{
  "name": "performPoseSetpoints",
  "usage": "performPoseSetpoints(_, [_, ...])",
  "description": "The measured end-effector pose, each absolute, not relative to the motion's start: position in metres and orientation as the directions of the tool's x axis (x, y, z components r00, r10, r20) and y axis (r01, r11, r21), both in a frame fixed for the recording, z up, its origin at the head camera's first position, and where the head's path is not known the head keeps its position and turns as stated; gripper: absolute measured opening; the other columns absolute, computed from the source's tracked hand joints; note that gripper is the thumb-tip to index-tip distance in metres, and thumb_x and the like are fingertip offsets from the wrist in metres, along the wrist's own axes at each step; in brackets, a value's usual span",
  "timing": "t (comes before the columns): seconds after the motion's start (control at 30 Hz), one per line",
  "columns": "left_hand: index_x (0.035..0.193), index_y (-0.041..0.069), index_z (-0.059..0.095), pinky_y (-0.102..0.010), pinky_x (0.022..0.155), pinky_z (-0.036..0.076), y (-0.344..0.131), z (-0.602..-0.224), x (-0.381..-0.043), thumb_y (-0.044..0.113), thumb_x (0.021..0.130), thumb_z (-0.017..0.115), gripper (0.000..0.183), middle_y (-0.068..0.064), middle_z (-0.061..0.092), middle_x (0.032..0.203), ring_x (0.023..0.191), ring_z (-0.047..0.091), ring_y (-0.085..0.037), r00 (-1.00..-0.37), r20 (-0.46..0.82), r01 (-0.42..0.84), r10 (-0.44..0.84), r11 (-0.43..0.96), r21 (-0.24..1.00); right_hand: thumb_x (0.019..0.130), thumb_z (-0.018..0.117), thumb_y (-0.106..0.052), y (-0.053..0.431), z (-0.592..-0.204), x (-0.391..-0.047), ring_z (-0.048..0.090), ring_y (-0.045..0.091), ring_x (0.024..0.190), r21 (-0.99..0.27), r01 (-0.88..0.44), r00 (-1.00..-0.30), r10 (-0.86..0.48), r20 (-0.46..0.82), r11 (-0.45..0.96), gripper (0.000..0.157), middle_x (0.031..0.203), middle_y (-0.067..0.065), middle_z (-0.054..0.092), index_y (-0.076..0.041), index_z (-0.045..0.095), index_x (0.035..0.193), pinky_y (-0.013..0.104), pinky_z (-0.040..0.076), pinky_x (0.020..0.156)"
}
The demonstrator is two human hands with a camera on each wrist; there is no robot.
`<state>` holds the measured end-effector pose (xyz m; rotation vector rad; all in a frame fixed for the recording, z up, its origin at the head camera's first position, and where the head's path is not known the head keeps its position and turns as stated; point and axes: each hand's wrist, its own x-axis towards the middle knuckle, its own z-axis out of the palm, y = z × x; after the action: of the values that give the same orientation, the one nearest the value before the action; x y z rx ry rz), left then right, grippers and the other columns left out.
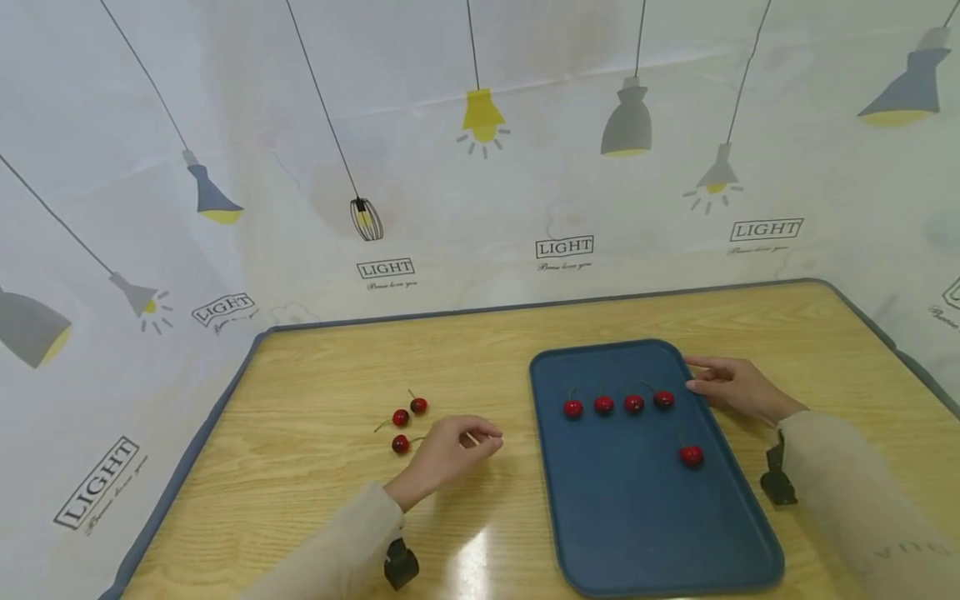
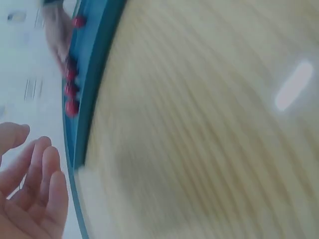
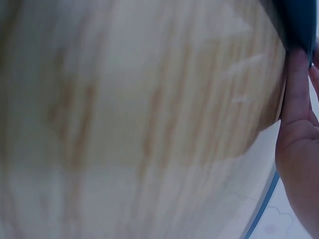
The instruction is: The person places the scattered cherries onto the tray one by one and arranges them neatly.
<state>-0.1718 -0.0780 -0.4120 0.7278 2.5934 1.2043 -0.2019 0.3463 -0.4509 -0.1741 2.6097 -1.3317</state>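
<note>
My left hand point(image 1: 456, 454) hovers over the table between three loose cherries point(image 1: 401, 418) and the blue tray point(image 1: 645, 533). Its fingers bend loosely with nothing between them, as the left wrist view point(image 2: 37, 179) of the hand confirms. Thumb and fingertips of my right hand point(image 1: 738, 387) touch the tray's right rim, near its far corner; in the right wrist view the thumb point(image 3: 297, 94) lies extended against the tray's side point(image 3: 299, 22). Several cherries point(image 1: 603, 405) form a row across the far part of the tray, stems pointing away. Another cherry point(image 1: 692, 456) sits below the row's right end.
The wooden table point(image 1: 322, 367) has a blue-edged border point(image 1: 465, 313). Around it stands a white wall covering point(image 1: 420, 67) printed with hanging lamps and lettering. A black device point(image 1: 401, 565) hangs beneath the left wrist, and a similar device point(image 1: 778, 479) beneath the right.
</note>
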Motion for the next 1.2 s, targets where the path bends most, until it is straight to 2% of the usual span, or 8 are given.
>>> performPoseSetpoints(0.37, [0.096,0.005,0.065,-0.024,0.067,0.046,-0.131,-0.425,-0.181,0.016,0.085,0.06,0.016,0.0,0.063,0.088,0.077,0.057,-0.014,-0.925,0.094,0.312,0.367,0.599,0.738,0.088,0.055,-0.032,0.347,-0.452,-0.202,0.049,0.02,0.092,-0.795,-0.011,-0.973,-0.189,-0.13,0.606,0.06,0.108,0.019,0.053,-0.001,0.034,0.134,0.027,0.044,0.072])
performPoseSetpoints(0.67, [0.094,0.005,0.066,-0.032,0.073,0.048,-0.147,-0.432,-0.186,0.01,0.081,0.064,0.014,-0.004,0.058,0.092,0.084,0.056,-0.018,-0.966,0.103,0.239,0.238,0.662,0.71,0.087,0.055,-0.032,0.346,-0.451,-0.202,0.048,0.023,0.094,-0.788,-0.017,-0.975,-0.185,-0.124,0.615,0.06,0.109,0.021,0.052,0.0,0.035,0.134,0.03,0.044,0.074])
performPoseSetpoints(0.97, [0.092,0.003,0.066,-0.032,0.071,0.048,-0.153,-0.438,-0.192,0.007,0.079,0.066,0.014,-0.005,0.059,0.089,0.079,0.057,-0.019,-0.969,0.108,0.235,0.224,0.682,0.693,0.087,0.056,-0.03,0.344,-0.448,-0.201,0.048,0.02,0.091,-0.803,-0.007,-0.973,-0.188,-0.132,0.595,0.06,0.107,0.02,0.052,0.001,0.034,0.134,0.026,0.045,0.072])
performPoseSetpoints(1.2, [0.089,0.006,0.067,-0.03,0.066,0.047,-0.156,-0.443,-0.195,0.008,0.076,0.069,0.014,-0.001,0.06,0.082,0.073,0.056,-0.013,-0.977,0.057,0.193,0.208,0.726,0.66,0.087,0.057,-0.028,0.344,-0.447,-0.2,0.049,0.015,0.086,-0.813,0.0,-0.975,-0.181,-0.129,0.582,0.059,0.105,0.019,0.053,0.001,0.035,0.134,0.022,0.045,0.07])
